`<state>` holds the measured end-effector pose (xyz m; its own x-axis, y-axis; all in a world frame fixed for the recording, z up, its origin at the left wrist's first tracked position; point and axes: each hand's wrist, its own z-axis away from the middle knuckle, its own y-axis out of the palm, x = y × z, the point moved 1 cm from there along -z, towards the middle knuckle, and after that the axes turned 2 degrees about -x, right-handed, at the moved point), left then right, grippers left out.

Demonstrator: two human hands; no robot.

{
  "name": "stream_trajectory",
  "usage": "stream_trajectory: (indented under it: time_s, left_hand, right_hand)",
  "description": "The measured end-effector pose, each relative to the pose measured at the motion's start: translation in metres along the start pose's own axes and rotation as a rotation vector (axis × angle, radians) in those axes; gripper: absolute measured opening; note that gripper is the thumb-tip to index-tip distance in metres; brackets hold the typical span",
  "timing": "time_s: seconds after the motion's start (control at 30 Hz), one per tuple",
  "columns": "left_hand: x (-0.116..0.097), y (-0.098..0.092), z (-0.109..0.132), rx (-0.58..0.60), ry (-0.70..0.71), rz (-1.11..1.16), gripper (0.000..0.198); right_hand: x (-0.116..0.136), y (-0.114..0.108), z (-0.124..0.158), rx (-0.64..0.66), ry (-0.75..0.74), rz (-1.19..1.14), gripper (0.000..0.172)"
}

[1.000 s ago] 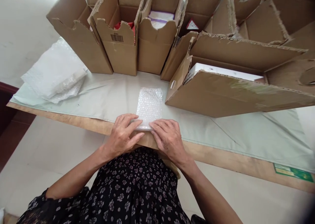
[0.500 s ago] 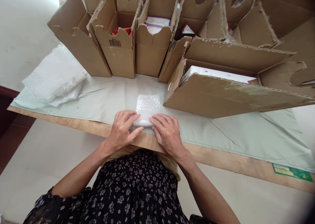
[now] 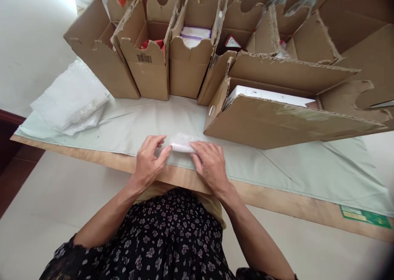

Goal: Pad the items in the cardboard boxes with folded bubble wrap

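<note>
A small piece of bubble wrap (image 3: 182, 145), folded into a narrow, thick roll, lies near the front of the cloth-covered table. At its left end is my left hand (image 3: 150, 159), fingers apart and curved, with the thumb tip at the wrap's edge. My right hand (image 3: 211, 161) grips the right end, its fingers over the top and its thumb on the near side. Whether anything is inside the wrap cannot be seen.
More bubble wrap sheets (image 3: 70, 97) lie in a stack at the left. Several upright cardboard boxes (image 3: 147, 76) line the back. A long, low cardboard box (image 3: 277, 126) holding a flat white box (image 3: 271, 95) stands at the right. The wooden table edge (image 3: 120, 159) runs before me.
The bubble wrap has gone from a flat square to a shorter, narrower roll. My left hand's fingers have lifted off its left side, and my right hand still holds the right side.
</note>
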<state>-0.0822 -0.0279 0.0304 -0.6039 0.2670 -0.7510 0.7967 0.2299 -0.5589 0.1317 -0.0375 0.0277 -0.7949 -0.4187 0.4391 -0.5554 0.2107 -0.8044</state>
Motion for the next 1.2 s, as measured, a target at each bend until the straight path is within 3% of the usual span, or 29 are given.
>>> stream_trajectory:
  time_s: [0.13,0.23,0.37,0.43,0.53,0.57,0.63,0.7,0.8,0.9,1.0,1.07,1.13,1.2]
  left_hand:
    - [-0.018,-0.01,0.026,0.231,-0.353,0.43,0.034]
    - [-0.031,0.001,0.036,0.381,-0.395,0.623,0.038]
    - [-0.042,0.012,0.033,0.329,-0.32,0.581,0.029]
    - [-0.047,0.012,0.03,0.317,-0.185,0.434,0.024]
    - [-0.058,0.012,0.027,0.435,0.065,0.3,0.024]
    - [-0.062,0.013,0.027,0.485,0.11,0.293,0.025]
    - [-0.067,0.017,0.028,0.55,0.103,0.293,0.027]
    - [-0.068,0.02,0.029,0.604,0.013,0.295,0.026]
    - [-0.07,0.018,0.02,0.672,-0.035,0.296,0.025]
    - [-0.08,0.01,-0.008,0.48,0.179,0.259,0.047]
    - [-0.098,0.013,-0.047,0.177,0.422,0.146,0.055]
    - [-0.111,0.026,-0.073,0.066,0.534,0.087,0.055]
    - [-0.118,0.044,-0.091,0.024,0.592,0.068,0.049]
    - [-0.119,0.06,-0.101,0.022,0.583,0.077,0.033]
  right_hand:
    - [0.01,-0.004,0.009,-0.067,0.269,-0.354,0.027]
    - [0.027,-0.008,0.023,-0.017,0.3,-0.525,0.025]
    - [0.028,-0.027,0.035,-0.032,0.247,-0.461,0.027]
    - [0.019,-0.044,0.036,-0.004,0.249,-0.463,0.044]
    - [0.01,-0.07,0.035,0.139,0.175,-0.538,0.07]
    - [0.009,-0.076,0.034,0.197,0.139,-0.561,0.066]
    - [0.008,-0.083,0.033,0.277,0.103,-0.593,0.043]
    - [0.006,-0.087,0.033,0.271,0.12,-0.592,0.021]
    - [-0.002,-0.104,0.038,0.206,0.168,-0.555,0.011]
    - [-0.012,-0.144,0.036,0.033,0.222,-0.49,0.011]
    - [-0.023,-0.194,0.014,-0.407,0.323,-0.358,0.016]
    - [-0.03,-0.216,-0.017,-0.626,0.294,-0.281,0.019]
    - [-0.04,-0.223,-0.054,-0.659,0.225,-0.267,0.022]
    - [-0.052,-0.219,-0.09,-0.543,0.236,-0.274,0.022]
